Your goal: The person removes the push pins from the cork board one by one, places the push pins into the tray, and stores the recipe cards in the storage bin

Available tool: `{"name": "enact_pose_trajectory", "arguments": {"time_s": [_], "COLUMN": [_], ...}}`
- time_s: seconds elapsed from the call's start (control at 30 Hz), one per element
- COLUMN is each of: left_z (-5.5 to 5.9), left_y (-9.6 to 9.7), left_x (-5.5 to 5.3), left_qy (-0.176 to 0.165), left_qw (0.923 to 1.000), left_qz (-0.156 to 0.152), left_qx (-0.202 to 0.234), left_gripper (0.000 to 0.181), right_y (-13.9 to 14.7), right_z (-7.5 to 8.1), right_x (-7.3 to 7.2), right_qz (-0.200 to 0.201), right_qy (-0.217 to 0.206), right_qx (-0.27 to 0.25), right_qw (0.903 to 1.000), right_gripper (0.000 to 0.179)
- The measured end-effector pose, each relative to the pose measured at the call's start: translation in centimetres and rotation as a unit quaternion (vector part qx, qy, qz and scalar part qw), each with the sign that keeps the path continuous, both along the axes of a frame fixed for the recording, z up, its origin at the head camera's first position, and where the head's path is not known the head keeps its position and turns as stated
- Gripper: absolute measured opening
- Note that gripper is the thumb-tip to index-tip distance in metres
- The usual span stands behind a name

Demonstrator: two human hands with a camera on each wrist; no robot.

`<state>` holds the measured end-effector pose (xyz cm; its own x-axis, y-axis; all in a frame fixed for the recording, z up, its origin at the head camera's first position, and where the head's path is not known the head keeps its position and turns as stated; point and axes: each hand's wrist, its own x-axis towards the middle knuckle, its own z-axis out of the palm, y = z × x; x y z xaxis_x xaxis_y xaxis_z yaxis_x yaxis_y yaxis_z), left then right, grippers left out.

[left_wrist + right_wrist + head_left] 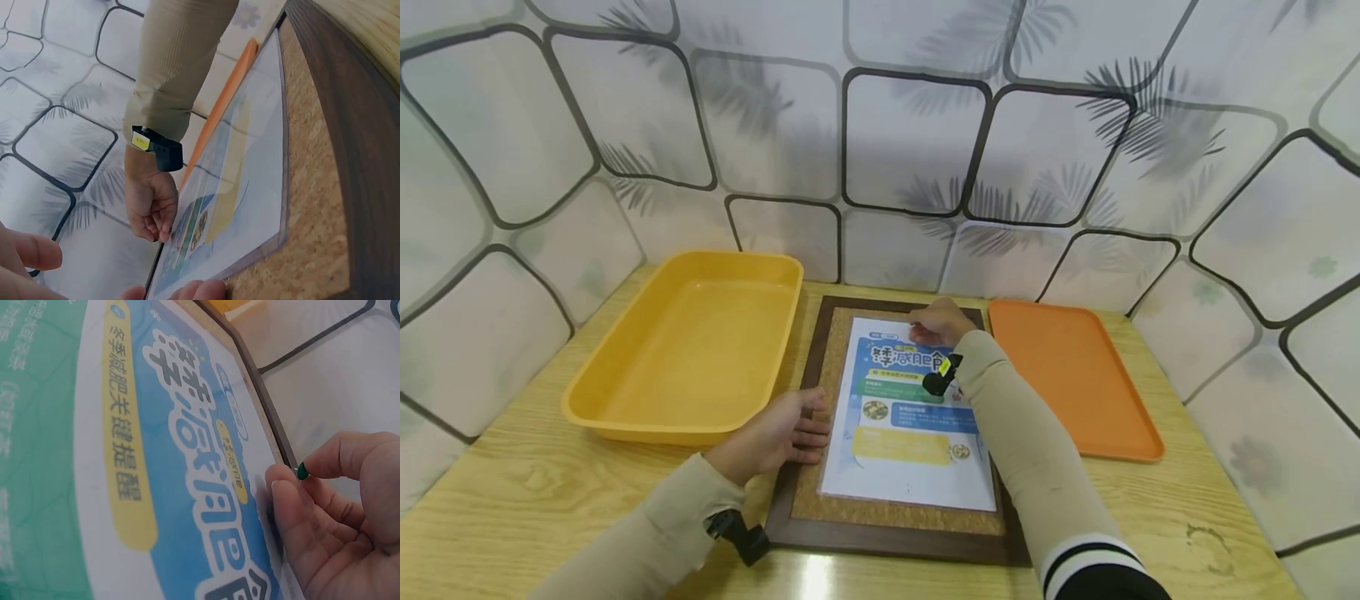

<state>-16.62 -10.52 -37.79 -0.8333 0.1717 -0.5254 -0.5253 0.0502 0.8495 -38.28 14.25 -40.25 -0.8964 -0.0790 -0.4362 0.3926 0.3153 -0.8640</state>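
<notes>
A printed poster (917, 487) in a clear sleeve lies on a cork board (887, 515) with a dark brown wooden frame. My right hand (942, 322) is over the poster's top edge, near the far side of the frame. Between its thumb and index finger it pinches a small green push pin (302, 470), whose metal point shows in the right wrist view. At the poster's left edge, my left hand (777, 436) rests with its fingers extended, their tips at the sleeve's border. In the left wrist view the left fingers (203, 290) lie beside the sleeve.
A deep yellow tray (677, 429) stands to the left of the board. On the right lies a flat orange tray (1075, 375), partly behind my right forearm. The wooden table (1210, 508) meets a patterned fabric wall (910, 150) at the back and sides.
</notes>
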Motion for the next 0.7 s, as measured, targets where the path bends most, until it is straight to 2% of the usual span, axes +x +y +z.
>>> {"name": "enact_pose_trajectory", "arguments": {"time_s": [0.2,0.53,0.7], "left_z": [0.1,0.5,0.6], "left_y": [0.1,0.3,0.4], "left_x": [0.1,0.3,0.3], "left_qy": [-0.008,-0.004,-0.007], "left_qw": [0.9998,0.9999,0.9999], "left_qz": [0.008,0.001,0.002], "left_qx": [0.014,0.012,0.007], "left_gripper": [0.053,0.059,0.058], "right_y": [0.5,1.2,1.6], "right_z": [0.2,0.7,1.0], "right_x": [0.4,0.7,0.9], "right_qz": [0.019,0.056,0.072], "right_qy": [0.012,0.025,0.015], "right_qx": [-0.035,-0.017,-0.021], "right_qw": [0.9991,0.998,0.9971], "right_gripper": [0.015,0.017,0.016]}}
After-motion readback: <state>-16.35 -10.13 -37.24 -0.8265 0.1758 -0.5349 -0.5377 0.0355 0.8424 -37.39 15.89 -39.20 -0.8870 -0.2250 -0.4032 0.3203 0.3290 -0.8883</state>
